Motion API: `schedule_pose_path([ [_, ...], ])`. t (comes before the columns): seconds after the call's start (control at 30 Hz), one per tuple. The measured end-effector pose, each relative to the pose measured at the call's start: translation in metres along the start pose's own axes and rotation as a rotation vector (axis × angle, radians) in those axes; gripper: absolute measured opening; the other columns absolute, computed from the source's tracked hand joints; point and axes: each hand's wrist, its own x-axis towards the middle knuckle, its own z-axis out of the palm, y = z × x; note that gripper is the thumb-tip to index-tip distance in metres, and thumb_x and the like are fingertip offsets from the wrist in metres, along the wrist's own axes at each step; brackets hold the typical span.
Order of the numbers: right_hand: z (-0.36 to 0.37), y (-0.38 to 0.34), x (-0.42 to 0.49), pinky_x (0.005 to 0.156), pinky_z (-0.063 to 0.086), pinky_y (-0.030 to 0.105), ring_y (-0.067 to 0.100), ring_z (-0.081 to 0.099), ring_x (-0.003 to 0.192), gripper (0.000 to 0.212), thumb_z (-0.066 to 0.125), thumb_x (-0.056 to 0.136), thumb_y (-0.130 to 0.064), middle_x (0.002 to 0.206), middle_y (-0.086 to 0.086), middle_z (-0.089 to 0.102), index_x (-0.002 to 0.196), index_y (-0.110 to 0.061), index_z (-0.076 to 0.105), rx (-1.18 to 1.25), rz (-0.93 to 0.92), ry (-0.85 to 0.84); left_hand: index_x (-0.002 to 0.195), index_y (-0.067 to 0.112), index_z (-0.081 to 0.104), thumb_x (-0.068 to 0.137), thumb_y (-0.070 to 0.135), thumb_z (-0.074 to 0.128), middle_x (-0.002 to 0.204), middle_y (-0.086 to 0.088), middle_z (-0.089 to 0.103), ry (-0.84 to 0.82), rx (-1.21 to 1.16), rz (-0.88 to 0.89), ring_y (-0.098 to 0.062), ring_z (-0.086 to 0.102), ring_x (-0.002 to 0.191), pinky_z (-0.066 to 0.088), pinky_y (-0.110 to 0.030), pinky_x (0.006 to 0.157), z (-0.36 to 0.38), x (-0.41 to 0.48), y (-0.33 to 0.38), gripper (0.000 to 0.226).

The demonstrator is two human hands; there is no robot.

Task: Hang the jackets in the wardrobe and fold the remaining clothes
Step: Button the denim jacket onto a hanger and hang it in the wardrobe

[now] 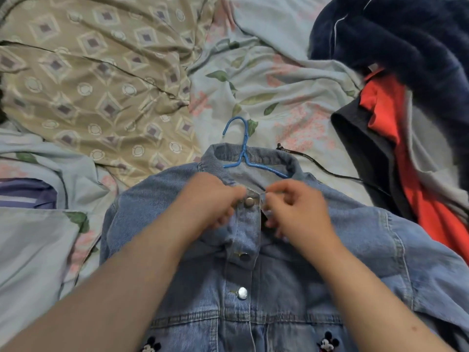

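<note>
We see a denim jacket (291, 262) lying front-up on the bed (266, 85), collar pointing away from us, already on a blue hanger (242, 151) whose hook sticks out past the collar onto the floral sheet. Both our hands are at the top of the placket just below the collar. Our left hand (210, 201) has its fingers curled, pinching the left placket edge right beside the top metal button (249, 202). Our right hand (294, 209) has fingers curled too, pinching the opposite edge of the front opening, thumb and forefinger close together at the collar band. The two hands are near each other, with the button strip between them. Two more metal buttons sit lower on the placket, one partly tucked in a fold, one lower and clear. Cartoon mouse patches show on both chest panels at the bottom edge. To the right we see a pile of clothes: a dark navy fleece garment (406, 41) at the top right, an orange-red garment (411, 153) below it, with a dark grey piece (365, 138) alongside. A thin black cord (319, 166) lies on the sheet between the jacket collar and that pile. At the left a beige patterned cover (88, 72) is spread over the bed, and a purple striped fabric (25, 191) shows at the left edge.
</note>
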Motion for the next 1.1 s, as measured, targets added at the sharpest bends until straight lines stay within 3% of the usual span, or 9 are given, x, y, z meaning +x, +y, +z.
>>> schedule_pose_path([
  [0.1, -0.047, -0.005, 0.026, 0.069, 0.052, 0.027, 0.011, 0.062, 0.071, 0.015, 0.058, 0.08, -0.026, 0.079, -0.009, 0.07, 0.087, -0.034, 0.067, -0.325, -0.236, 0.224, 0.091, 0.012, 0.07, 0.073, 0.047, 0.066, 0.085, 0.0, 0.069, 0.315, 0.425, 0.252, -0.023, 0.064, 0.082, 0.048, -0.03, 0.066, -0.049, 0.022, -0.003, 0.039],
  [0.17, -0.063, -0.001, 0.046, 0.086, 0.049, 0.035, 0.025, 0.061, 0.091, 0.021, 0.062, 0.083, -0.019, 0.098, 0.003, 0.068, 0.102, -0.02, 0.071, -0.671, -0.19, 0.088, 0.109, 0.014, 0.062, 0.072, 0.056, 0.069, 0.112, -0.008, 0.062, 0.185, 0.687, 0.255, -0.03, 0.057, 0.104, 0.048, -0.038, 0.084, -0.063, 0.034, -0.008, 0.057],
  [0.23, -0.063, 0.006, 0.058, 0.081, 0.048, 0.039, 0.033, 0.06, 0.092, 0.02, 0.063, 0.084, -0.026, 0.096, 0.009, 0.066, 0.1, -0.014, 0.067, -0.834, -0.082, -0.102, 0.101, 0.02, 0.054, 0.069, 0.064, 0.07, 0.104, -0.004, 0.054, 0.075, 0.825, 0.254, -0.026, 0.051, 0.096, 0.046, -0.038, 0.081, -0.062, 0.043, -0.013, 0.057],
  [0.37, -0.054, -0.001, 0.051, 0.066, 0.045, 0.032, 0.021, 0.059, 0.072, 0.02, 0.062, 0.084, -0.031, 0.072, -0.002, 0.065, 0.077, -0.012, 0.061, -0.704, -0.044, -0.258, 0.078, 0.03, 0.053, 0.084, 0.048, 0.067, 0.082, 0.009, 0.056, 0.004, 0.606, 0.342, -0.011, 0.055, 0.075, 0.038, -0.028, 0.061, -0.06, 0.037, -0.014, 0.023],
  [0.57, -0.089, -0.072, 0.007, 0.056, 0.037, 0.028, 0.011, 0.044, 0.059, 0.016, 0.064, 0.076, -0.013, 0.059, -0.001, 0.052, 0.063, -0.007, 0.059, -0.405, 0.003, -0.232, 0.063, 0.023, 0.058, 0.066, 0.062, 0.056, 0.062, 0.007, 0.059, 0.12, 0.478, 0.444, -0.01, 0.057, 0.063, 0.034, -0.029, 0.054, -0.095, -0.024, 0.017, 0.04],
  [0.67, -0.122, -0.137, -0.026, 0.063, 0.039, 0.029, 0.015, 0.048, 0.069, 0.028, 0.063, 0.077, -0.033, 0.071, 0.007, 0.055, 0.084, -0.006, 0.066, -0.219, -0.06, -0.297, 0.068, 0.026, 0.061, 0.066, 0.059, 0.055, 0.068, 0.009, 0.061, 0.122, 0.394, 0.487, -0.013, 0.06, 0.07, 0.036, -0.028, 0.056, -0.117, -0.074, 0.042, 0.034],
  [0.8, -0.154, -0.205, -0.071, 0.07, 0.044, 0.018, 0.006, 0.057, 0.072, 0.056, 0.074, 0.086, -0.03, 0.085, 0.004, 0.067, 0.129, -0.047, 0.043, -0.363, -0.158, -0.221, 0.083, 0.034, 0.062, 0.079, 0.041, 0.068, 0.086, 0.013, 0.066, 0.153, 0.29, 0.523, -0.013, 0.062, 0.084, 0.048, -0.032, 0.071, -0.135, -0.148, 0.069, 0.01],
  [0.9, -0.181, -0.262, -0.117, 0.074, 0.046, 0.023, 0.011, 0.06, 0.077, 0.024, 0.072, 0.082, -0.019, 0.079, -0.009, 0.066, 0.099, -0.035, 0.067, -0.512, -0.25, -0.205, 0.09, 0.033, 0.066, 0.067, 0.055, 0.06, 0.086, 0.014, 0.067, 0.172, 0.271, 0.537, -0.011, 0.062, 0.081, 0.051, -0.034, 0.073, -0.161, -0.222, 0.103, 0.032],
  [1.1, -0.224, -0.375, -0.21, 0.065, 0.045, 0.037, 0.011, 0.054, 0.068, 0.014, 0.056, 0.075, -0.039, 0.072, -0.005, 0.057, 0.08, -0.026, 0.054, -0.637, -0.4, -0.115, 0.093, 0.044, 0.064, 0.077, 0.04, 0.072, 0.097, 0.018, 0.068, 0.227, 0.288, 0.754, -0.01, 0.062, 0.093, 0.05, -0.033, 0.081, -0.222, -0.344, 0.175, 0.018],
])
